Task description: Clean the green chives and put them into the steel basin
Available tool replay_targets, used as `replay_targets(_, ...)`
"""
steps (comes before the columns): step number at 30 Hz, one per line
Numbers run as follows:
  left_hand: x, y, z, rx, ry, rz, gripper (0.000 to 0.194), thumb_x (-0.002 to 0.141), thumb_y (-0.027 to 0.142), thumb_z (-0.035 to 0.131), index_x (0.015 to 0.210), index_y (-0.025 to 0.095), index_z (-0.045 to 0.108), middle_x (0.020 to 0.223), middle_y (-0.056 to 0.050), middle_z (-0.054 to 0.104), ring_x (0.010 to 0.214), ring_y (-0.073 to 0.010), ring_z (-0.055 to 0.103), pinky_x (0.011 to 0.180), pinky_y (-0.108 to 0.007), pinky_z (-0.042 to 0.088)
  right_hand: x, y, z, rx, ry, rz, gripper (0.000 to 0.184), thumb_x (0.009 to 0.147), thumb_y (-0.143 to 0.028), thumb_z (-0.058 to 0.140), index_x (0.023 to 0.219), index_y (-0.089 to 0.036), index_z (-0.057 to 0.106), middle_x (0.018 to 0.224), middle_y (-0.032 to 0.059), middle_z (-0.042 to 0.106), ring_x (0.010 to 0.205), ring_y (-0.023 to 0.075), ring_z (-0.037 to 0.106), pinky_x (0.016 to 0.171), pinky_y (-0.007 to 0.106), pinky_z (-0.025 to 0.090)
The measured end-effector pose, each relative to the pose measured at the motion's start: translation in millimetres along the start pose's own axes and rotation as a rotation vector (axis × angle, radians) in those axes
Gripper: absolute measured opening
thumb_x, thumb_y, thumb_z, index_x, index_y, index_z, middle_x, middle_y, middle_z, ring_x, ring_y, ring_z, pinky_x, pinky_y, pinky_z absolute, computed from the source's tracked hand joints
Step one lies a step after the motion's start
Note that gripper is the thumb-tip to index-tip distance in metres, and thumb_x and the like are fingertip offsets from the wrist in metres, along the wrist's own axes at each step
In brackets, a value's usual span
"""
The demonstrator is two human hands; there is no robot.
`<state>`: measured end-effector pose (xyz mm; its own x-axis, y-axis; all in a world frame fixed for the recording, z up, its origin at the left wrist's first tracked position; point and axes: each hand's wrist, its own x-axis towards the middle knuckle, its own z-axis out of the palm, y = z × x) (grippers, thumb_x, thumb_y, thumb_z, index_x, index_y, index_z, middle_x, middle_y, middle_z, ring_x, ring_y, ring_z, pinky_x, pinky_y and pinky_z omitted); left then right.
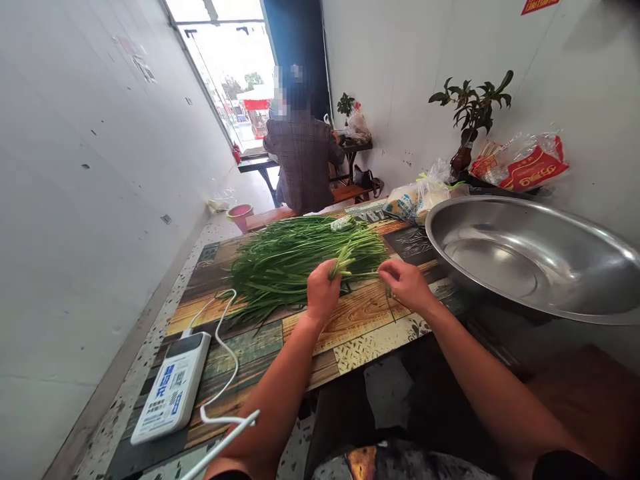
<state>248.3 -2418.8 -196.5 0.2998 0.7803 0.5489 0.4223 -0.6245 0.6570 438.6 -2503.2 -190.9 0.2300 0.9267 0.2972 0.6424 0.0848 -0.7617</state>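
Observation:
My left hand (324, 288) is closed around a small bunch of garlic chives (344, 257), its pale stem ends pointing up and to the right. To the right, my right hand (403, 283) pinches the end of a stem that stretches across from the bunch. A thin green strip hangs below my right fingers. Behind both hands a big pile of loose chives (280, 257) lies on the patterned table (310, 340), leaf tips to the left and stem ends to the right. On top of the pile rests a small pale, patterned bundle (343, 224).
A large steel basin (500, 257) stands at the right edge. A white power bank (173, 387) with a cable (233, 360) lies at left. Bagged food (417, 200), a potted plant (470, 113) and a red package (535, 167) stand behind. A person (305, 160) sits beyond.

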Motion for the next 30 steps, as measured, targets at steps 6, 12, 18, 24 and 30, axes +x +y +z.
replay_targets(6, -5.7, 1.1, 8.4, 0.107, -0.138, 0.195, 0.029, 0.078, 0.008, 0.05, 0.096, 0.02, 0.069, 0.084, -0.003, 0.07, 0.081, -0.0183, 0.056, 0.077, -0.03, 0.045, -8.1, -11.1, -6.1, 0.272, 0.03, -0.022, 0.03, 0.085, -0.033, 0.055, 0.112, -0.023, 0.062, 0.091, 0.0034, 0.074, 0.088, 0.0194, 0.069, 0.081, 0.032, 0.05)
replay_targets(12, -5.2, 1.2, 9.1, 0.087, -0.153, 0.248, 0.03, 0.076, 0.006, 0.052, 0.094, 0.021, 0.071, 0.088, -0.002, 0.07, 0.082, -0.0171, 0.056, 0.078, -0.03, 0.044, -6.9, -7.0, 1.7, 0.487, 0.02, 0.042, 0.036, 0.082, -0.037, 0.058, 0.113, -0.02, 0.061, 0.086, 0.0042, 0.074, 0.083, 0.0201, 0.07, 0.079, 0.034, 0.053)
replay_targets(18, -7.1, 2.0, 9.7, 0.069, -0.2, 0.267, 0.032, 0.074, 0.005, 0.052, 0.093, 0.022, 0.071, 0.089, -0.003, 0.071, 0.083, -0.0168, 0.058, 0.079, -0.03, 0.045, -4.0, -9.3, -3.8, 0.44, 0.082, 0.09, 0.038, 0.084, -0.044, 0.051, 0.11, -0.018, 0.062, 0.06, -0.0007, 0.066, 0.058, 0.0149, 0.063, 0.061, 0.027, 0.05)
replay_targets(24, -1.9, -2.7, 8.6, -0.172, -0.19, -0.131, 0.016, 0.079, 0.028, 0.061, 0.076, 0.017, 0.071, 0.072, -0.002, 0.069, 0.065, -0.0134, 0.058, 0.065, -0.024, 0.044, -1.8, -7.2, -5.8, 0.041, 0.037, 0.178, 0.051, 0.085, -0.054, 0.048, 0.05, -0.019, 0.058, 0.041, -0.0001, 0.054, 0.043, 0.0112, 0.049, 0.049, 0.025, 0.035)
replay_targets(30, 5.1, -4.9, 5.2, -0.575, -0.164, -0.399, 0.035, 0.069, 0.046, 0.072, 0.083, 0.015, 0.073, 0.08, -0.004, 0.071, 0.073, -0.015, 0.062, 0.071, -0.026, 0.047, 3.9, -20.1, 40.0, 0.209, -0.082, -0.009, 0.024, 0.073, -0.037, 0.067, 0.087, -0.018, 0.071, 0.082, 0.0032, 0.072, 0.067, 0.0138, 0.06, 0.063, 0.025, 0.044)
